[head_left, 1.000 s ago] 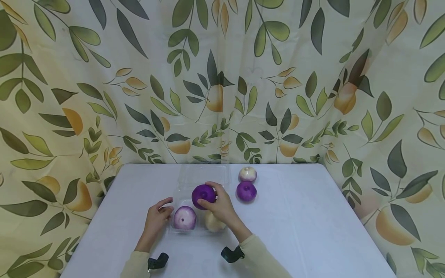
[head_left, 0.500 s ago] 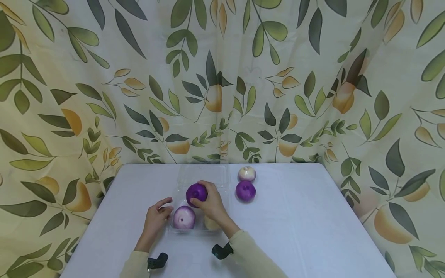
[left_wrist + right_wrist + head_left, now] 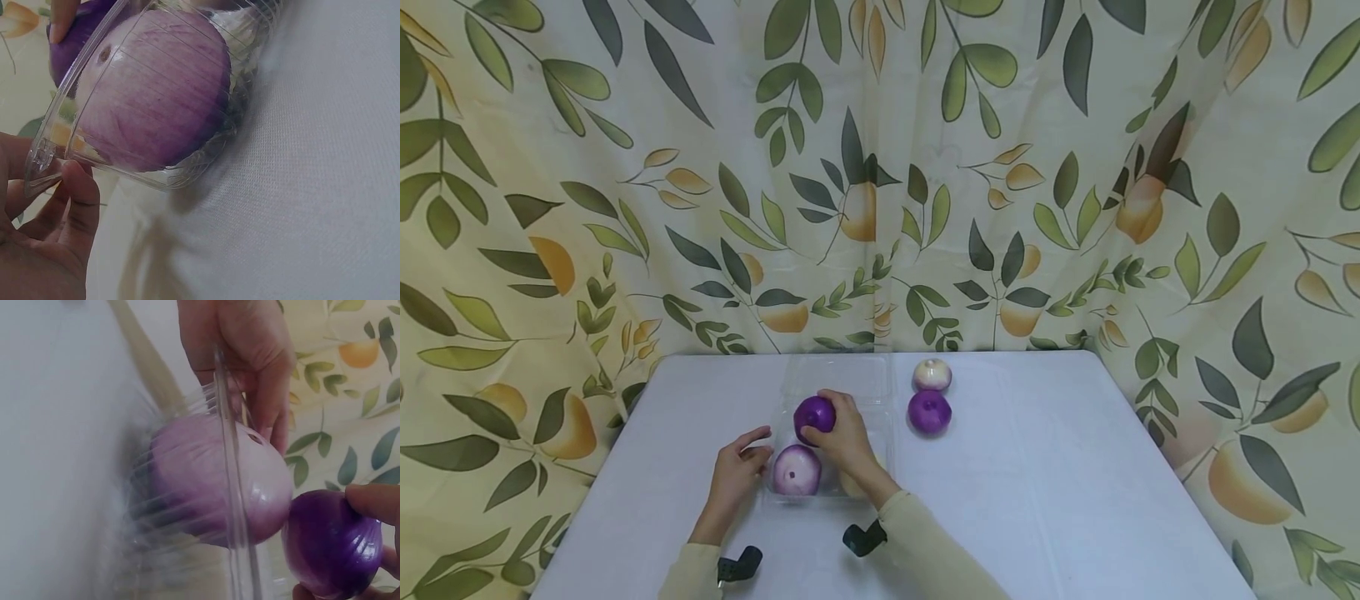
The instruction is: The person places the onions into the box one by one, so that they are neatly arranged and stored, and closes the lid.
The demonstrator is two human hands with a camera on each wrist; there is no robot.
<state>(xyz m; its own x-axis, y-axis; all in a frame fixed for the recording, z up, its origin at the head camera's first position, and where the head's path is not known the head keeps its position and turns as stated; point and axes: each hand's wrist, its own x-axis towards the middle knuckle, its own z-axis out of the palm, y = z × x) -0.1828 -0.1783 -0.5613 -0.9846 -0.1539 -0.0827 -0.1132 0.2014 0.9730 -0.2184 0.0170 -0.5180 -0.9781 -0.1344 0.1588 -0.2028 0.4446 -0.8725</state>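
Observation:
In the head view my right hand (image 3: 844, 436) grips a dark purple onion (image 3: 814, 418) over the back left of a clear plastic clamshell container (image 3: 880, 421). The right wrist view has this onion (image 3: 331, 544) between thumb and fingers, close beside a paler one. That pale purple onion (image 3: 156, 94) sits inside the container at its front left. At the left side my left hand (image 3: 739, 471) pinches the container's rim corner, thumb below the lip in the left wrist view. A yellowish onion (image 3: 850, 486) in the front right is mostly hidden by my right forearm.
Right of the container, a white-and-purple onion (image 3: 932, 375) and a dark purple onion (image 3: 929, 412) stand one behind the other. The container's lid (image 3: 838, 377) lies open toward the back. A white cloth (image 3: 1037, 483) covers the table, and a leaf-patterned curtain (image 3: 925, 208) hangs behind.
My right hand has carried the dark purple onion leftward and slightly back over the container. Its forearm now covers more of the yellowish onion. My left hand has stayed at the rim.

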